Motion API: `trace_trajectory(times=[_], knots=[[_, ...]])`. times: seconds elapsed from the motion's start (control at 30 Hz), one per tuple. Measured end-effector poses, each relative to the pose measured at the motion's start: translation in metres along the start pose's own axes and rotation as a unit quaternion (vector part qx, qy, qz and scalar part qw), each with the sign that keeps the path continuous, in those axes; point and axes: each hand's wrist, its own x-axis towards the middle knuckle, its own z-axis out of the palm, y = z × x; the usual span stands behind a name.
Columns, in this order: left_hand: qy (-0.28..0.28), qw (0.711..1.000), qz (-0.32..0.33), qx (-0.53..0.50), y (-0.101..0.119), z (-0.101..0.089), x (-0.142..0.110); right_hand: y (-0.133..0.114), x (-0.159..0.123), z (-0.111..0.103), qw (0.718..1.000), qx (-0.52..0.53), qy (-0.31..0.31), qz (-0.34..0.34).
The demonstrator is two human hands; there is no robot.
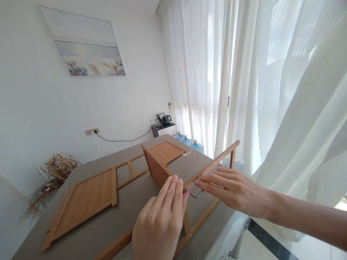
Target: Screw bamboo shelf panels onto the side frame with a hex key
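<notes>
A wooden frame with an upright panel (pixel 157 168) and a slanting rail (pixel 214 164) stands on the table. My left hand (pixel 159 216) is closed over the corner where the panel and rail meet, fingers pressed together. A bent metal hex key (pixel 195 196) has one end at the joint beside my left fingertips. My right hand (pixel 235 187) is closed at the key's other end, its fingertips close against the rail; the thumb is hidden. Below the hands, a lower wooden bar (pixel 202 218) runs along the table's near side.
Another wooden panel frame (pixel 89 195) lies flat on the grey table (pixel 130 213), left of my hands. Dried plants (pixel 58 168) stand beyond the left edge. A kettle (pixel 166 119) on a cabinet and water bottles (pixel 195 145) are at the back, beside white curtains (pixel 197 72).
</notes>
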Motion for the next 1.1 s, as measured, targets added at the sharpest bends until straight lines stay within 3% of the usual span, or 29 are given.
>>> trace_trajectory(times=[0.33,0.6,0.77,1.1], knots=[[-0.003,1.0,0.002,-0.001,0.0,0.0,-0.001,-0.004,0.009,-0.004,0.992,0.124,0.018,0.029],[-0.006,1.0,0.006,0.001,-0.001,-0.001,-0.002,0.001,0.015,-0.003,0.985,0.166,0.038,0.043],[-0.006,1.0,0.006,-0.001,-0.001,0.0,-0.002,0.001,0.015,-0.004,0.987,0.151,0.032,0.047],[-0.005,1.0,0.005,0.001,0.0,0.0,-0.002,0.0,0.023,-0.017,0.999,0.043,0.019,-0.011]])
